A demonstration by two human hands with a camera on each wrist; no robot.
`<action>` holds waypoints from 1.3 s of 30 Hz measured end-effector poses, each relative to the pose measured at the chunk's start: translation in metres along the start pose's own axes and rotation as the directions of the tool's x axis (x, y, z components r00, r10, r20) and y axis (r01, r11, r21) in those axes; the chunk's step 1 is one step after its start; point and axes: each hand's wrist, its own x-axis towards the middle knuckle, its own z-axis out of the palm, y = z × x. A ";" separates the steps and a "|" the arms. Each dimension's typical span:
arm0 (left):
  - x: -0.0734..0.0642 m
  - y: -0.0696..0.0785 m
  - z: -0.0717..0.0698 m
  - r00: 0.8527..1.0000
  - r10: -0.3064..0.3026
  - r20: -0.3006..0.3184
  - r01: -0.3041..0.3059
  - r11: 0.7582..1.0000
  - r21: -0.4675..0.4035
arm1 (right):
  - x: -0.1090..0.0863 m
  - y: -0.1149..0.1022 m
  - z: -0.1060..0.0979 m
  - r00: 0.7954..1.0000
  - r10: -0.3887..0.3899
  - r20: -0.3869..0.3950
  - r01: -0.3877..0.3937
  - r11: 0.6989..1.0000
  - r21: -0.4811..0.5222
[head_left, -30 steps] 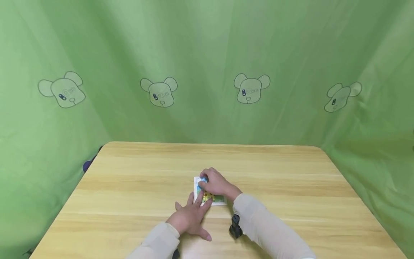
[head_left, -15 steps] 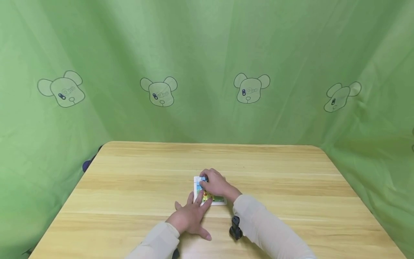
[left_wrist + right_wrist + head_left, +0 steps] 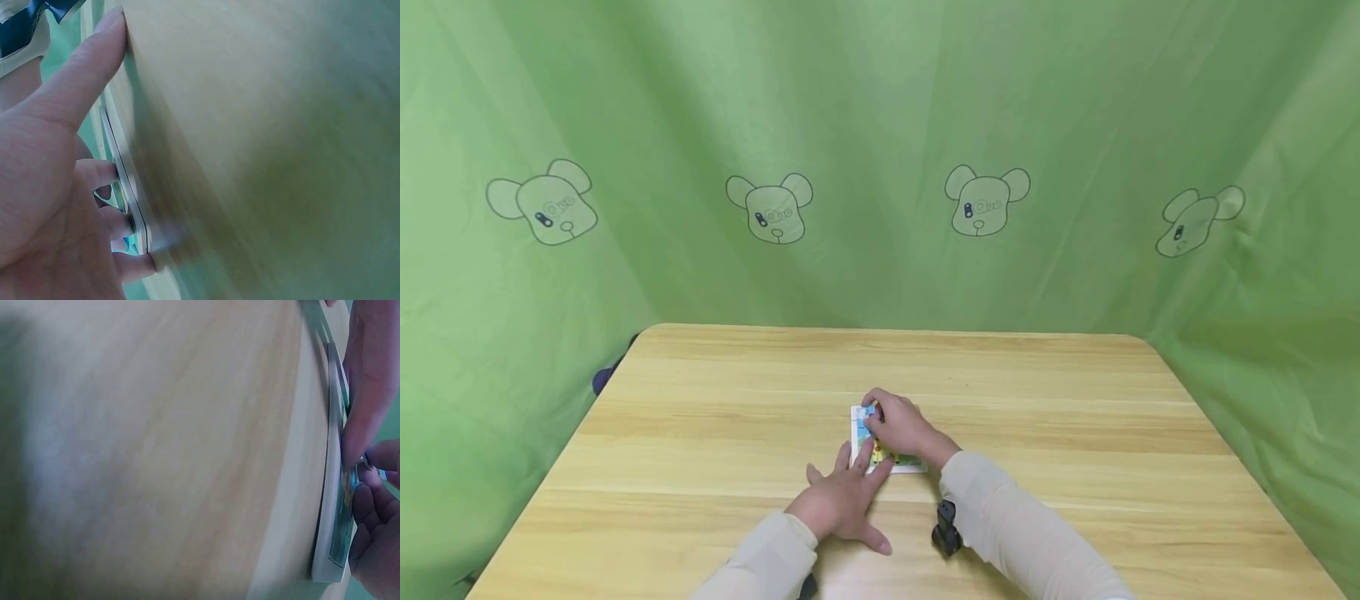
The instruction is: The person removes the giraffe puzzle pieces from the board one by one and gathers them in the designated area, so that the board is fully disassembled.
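Observation:
A small picture puzzle board (image 3: 861, 446) with a white border lies on the table, showing blue, green and yellow printing. My left hand (image 3: 842, 500) rests on its near left part with fingers spread and straight, the thumb out to the side over the table. My right hand (image 3: 901, 423) bends over the far part of the board, thumb and index finger pinching a small thin puzzle piece (image 3: 367, 464); most of the piece is hidden by the fingers. In the left wrist view the board's edge (image 3: 128, 178) shows beyond the left fingers (image 3: 115, 222).
The wooden table (image 3: 737, 392) extends around the board on all sides. A green curtain (image 3: 880, 275) printed with bear heads hangs behind and beside it. A black wrist camera (image 3: 946, 529) sits under the right sleeve (image 3: 1022, 517).
The right thumb and index finger shift slightly at the far edge of the board, and a yellowish dark spot shows between them. The left hand stays in place.

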 end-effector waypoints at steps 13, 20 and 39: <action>0.000 0.001 -0.001 1.000 -0.007 0.015 0.008 1.000 -0.022 | -0.002 0.006 -0.006 1.000 0.031 0.000 -0.031 0.998 0.060; -0.001 0.000 0.000 1.000 -0.001 0.007 0.002 0.999 -0.038 | -0.007 0.010 -0.011 0.999 0.044 -0.009 -0.044 0.997 0.060; 0.000 0.000 0.001 1.000 0.001 0.000 0.000 0.999 -0.041 | -0.024 0.041 -0.033 0.993 0.083 -0.084 -0.080 0.996 0.036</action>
